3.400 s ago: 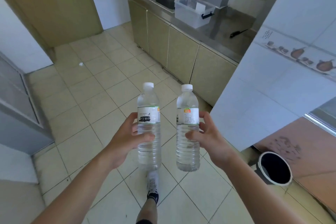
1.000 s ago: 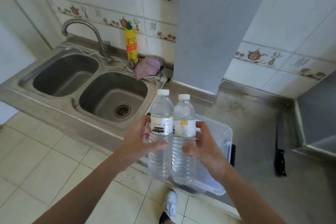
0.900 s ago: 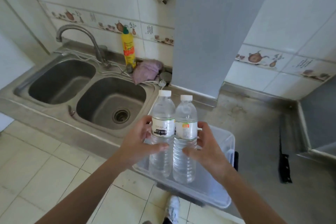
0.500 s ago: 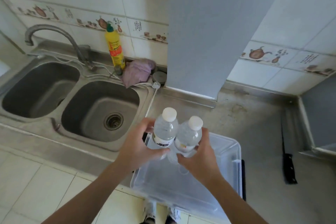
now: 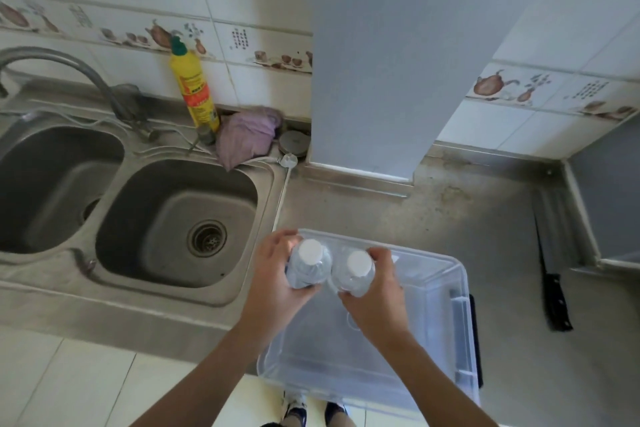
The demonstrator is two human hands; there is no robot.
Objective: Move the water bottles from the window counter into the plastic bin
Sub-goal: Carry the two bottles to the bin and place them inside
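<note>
step: lowering bottles (image 5: 309, 267) into bin (image 5: 457, 308) | fingers (image 5: 277, 246): both hands wrapped on bottles | next: release upright below fingers

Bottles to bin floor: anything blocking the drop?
Nothing visible. The left hand holds one bottle and the right hand the other bottle, both upright, caps up, over the far-left corner of the clear bin. The bin has no lid on and its floor looks bare beneath them.
</note>
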